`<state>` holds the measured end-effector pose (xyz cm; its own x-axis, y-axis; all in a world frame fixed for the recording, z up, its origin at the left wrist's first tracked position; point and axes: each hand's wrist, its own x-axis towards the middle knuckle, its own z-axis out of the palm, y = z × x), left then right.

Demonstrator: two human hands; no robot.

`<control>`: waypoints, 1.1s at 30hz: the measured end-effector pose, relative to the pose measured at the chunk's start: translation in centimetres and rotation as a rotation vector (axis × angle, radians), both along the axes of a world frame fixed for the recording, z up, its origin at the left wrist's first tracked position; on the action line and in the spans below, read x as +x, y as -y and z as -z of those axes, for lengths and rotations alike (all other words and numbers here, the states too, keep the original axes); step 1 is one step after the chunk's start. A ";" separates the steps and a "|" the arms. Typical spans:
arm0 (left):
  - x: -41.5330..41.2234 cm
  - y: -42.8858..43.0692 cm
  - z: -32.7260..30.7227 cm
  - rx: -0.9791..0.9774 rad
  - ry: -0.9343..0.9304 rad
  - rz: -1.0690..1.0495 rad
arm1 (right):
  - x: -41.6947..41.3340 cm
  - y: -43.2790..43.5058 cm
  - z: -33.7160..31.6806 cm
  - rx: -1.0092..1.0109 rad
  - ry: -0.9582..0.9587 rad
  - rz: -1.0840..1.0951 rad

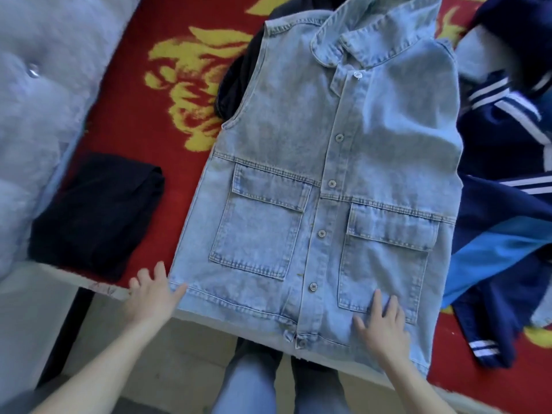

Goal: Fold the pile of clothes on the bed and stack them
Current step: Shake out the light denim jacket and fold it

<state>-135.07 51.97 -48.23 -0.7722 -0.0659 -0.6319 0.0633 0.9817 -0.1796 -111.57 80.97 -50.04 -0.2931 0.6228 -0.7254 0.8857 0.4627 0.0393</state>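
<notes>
1. A pale grey-blue tufted plush cushion [35, 100] fills the far left edge, beside the bed.
2. A folded black garment [95, 216] lies on the red bedspread with a yellow pattern [134, 121], near the bed's front edge and apart from the other clothes.
3. The left hand [152, 294] is spread with its fingers straight and holds nothing. Its thumb touches the lower left hem corner of the vest at the bed's edge.
4. A light blue sleeveless denim vest with a collar, metal buttons and two flap pockets [328, 174] lies flat and face up in the middle of the bed. It is buttoned, its collar points away from the person, and its hem hangs slightly over the front edge.
5. A dark garment [236, 85] shows from under the vest's upper left side.
6. The right hand [382, 324] lies flat on the vest with its fingers splayed. It presses the cloth at the bottom of the right-hand pocket and grasps nothing.
7. A crumpled navy jacket with white stripes and a bright blue panel [501, 138] lies unfolded on the bedspread, touching the vest's right side.
</notes>
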 end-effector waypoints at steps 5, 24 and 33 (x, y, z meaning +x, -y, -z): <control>-2.9 -5.3 -1.2 0.127 -0.010 0.207 | -3.5 -2.3 -1.7 0.100 -0.129 0.071; -21.4 -35.6 -8.9 0.931 -0.031 0.047 | -25.7 -23.9 -10.4 0.384 -0.506 -0.236; -24.6 -41.2 -7.8 0.851 -0.069 0.093 | -34.3 -25.2 -10.4 0.238 -0.698 -0.540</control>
